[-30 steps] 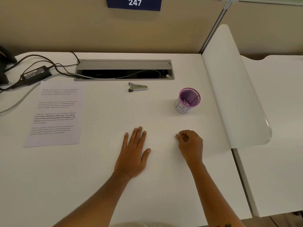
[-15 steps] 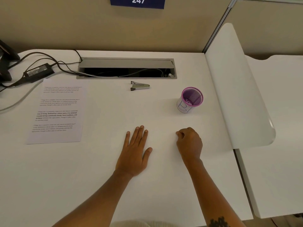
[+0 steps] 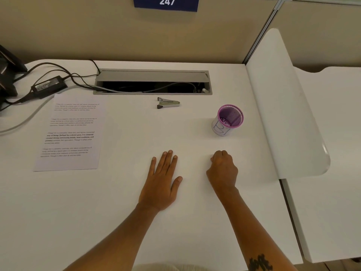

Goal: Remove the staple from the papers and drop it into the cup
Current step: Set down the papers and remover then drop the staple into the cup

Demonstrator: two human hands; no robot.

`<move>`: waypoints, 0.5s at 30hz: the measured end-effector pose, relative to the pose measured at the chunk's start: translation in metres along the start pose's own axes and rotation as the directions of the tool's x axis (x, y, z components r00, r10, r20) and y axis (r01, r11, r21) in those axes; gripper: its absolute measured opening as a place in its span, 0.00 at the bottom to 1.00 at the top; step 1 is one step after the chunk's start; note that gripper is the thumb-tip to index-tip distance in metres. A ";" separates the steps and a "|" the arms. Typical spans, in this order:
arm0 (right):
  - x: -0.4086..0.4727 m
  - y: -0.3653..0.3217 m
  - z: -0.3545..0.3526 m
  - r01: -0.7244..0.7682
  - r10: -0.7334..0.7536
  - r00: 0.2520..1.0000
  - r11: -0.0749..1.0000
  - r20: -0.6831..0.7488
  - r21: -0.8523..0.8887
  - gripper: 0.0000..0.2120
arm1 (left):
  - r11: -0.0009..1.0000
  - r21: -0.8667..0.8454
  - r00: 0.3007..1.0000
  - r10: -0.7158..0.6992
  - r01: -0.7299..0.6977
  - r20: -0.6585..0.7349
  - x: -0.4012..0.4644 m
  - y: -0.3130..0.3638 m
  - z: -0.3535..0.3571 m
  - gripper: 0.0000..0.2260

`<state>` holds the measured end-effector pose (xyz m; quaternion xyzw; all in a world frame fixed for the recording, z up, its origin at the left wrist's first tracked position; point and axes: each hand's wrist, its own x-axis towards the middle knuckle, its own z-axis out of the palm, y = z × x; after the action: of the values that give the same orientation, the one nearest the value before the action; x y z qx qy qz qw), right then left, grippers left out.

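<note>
The printed papers lie flat on the white desk at the left; the staple is too small to make out. A metal staple remover lies near the desk's back, just in front of the cable slot. A purple mesh cup with a white label stands to the right. My left hand rests flat on the desk, palm down, fingers apart, holding nothing. My right hand rests beside it, curled into a loose fist, below the cup. Both hands are well apart from the papers and the remover.
A grey cable slot runs along the desk's back. A black power adapter and cables lie at the back left. A white curved divider panel borders the desk on the right, with another desk beyond.
The right hand's fingers have curled tighter under into a fist. The camera view has shifted slightly; the left hand and the objects have not moved.
</note>
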<state>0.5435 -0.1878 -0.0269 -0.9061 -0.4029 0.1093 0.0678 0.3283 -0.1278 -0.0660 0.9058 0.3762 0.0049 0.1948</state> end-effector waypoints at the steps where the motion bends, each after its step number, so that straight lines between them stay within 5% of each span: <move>1: 0.000 0.002 0.001 0.019 -0.019 1.000 1.000 -0.004 0.002 0.06 | 1.000 -0.006 1.000 0.001 -0.001 -0.003 0.000 0.000 0.000 0.32; 7: 0.015 0.015 -0.019 0.047 -0.047 0.999 0.990 0.002 0.136 0.07 | 1.000 -0.017 1.000 0.005 -0.005 0.000 0.000 0.000 -0.001 0.32; 15: 0.086 0.010 -0.112 0.120 -0.013 0.967 0.902 -0.254 0.415 0.05 | 0.999 -0.036 1.000 0.009 -0.010 -0.006 -0.001 0.000 -0.002 0.31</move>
<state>0.6347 -0.1345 0.0671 -0.8614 -0.3887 0.0798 0.3172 0.3276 -0.1275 -0.0643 0.9040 0.3723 0.0151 0.2097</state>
